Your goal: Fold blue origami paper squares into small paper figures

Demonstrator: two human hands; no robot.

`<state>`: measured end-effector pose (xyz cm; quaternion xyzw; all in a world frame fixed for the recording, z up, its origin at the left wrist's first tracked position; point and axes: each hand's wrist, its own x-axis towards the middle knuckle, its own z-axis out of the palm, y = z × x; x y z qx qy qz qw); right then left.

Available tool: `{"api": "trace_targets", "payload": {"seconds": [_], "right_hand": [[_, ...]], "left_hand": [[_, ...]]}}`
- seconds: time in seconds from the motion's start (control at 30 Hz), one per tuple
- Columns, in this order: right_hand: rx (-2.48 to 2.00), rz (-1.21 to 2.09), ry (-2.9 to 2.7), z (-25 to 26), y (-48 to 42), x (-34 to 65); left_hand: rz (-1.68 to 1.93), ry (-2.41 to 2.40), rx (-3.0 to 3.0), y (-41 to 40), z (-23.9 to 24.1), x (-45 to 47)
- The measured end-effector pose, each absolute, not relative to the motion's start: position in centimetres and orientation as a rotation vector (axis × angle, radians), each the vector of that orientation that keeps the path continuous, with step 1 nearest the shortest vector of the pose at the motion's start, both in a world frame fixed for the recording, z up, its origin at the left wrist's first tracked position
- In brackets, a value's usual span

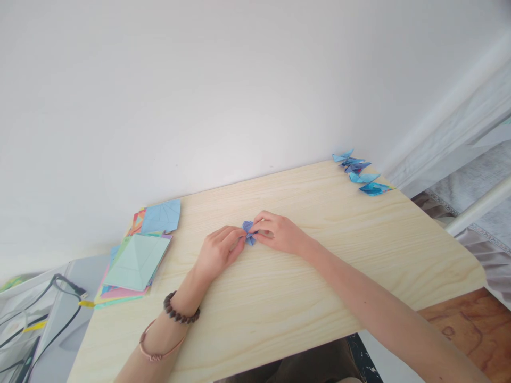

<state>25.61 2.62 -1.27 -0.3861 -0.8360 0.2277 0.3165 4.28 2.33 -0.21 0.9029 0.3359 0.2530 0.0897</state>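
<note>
A small folded blue paper piece (248, 226) is held between my two hands, just above or on the middle of the wooden table (279, 298). My left hand (222, 246) pinches its left side between thumb and fingers. On the other side, my right hand (279, 232) grips the paper with thumb and forefinger. Fingertips cover part of the folds, so its full shape is hidden. A beaded bracelet (181, 311) and a thin copper-coloured bangle (159, 355) circle my left wrist.
Stacked coloured paper sheets (136, 263) lie at the table's left edge, with a creased blue sheet (162, 215) behind. Several folded blue paper figures (359, 173) line the far right corner. A white wall (239, 96) borders the back. Black cables (59, 282) run beyond the left edge.
</note>
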Motion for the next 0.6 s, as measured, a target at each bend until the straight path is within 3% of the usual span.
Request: {"api": "trace_targets", "payload": {"seconds": [0.33,0.6], "right_hand": [[-1.026,0.249,-2.342,-2.1,2.5,25.6],[-1.060,0.307,-2.307,-2.5,2.7,25.4]], "left_hand": [[0.698,1.005,2.659,2.1,-0.4,4.2],[0.713,1.103,2.705,2.5,-1.1,4.0]]}}
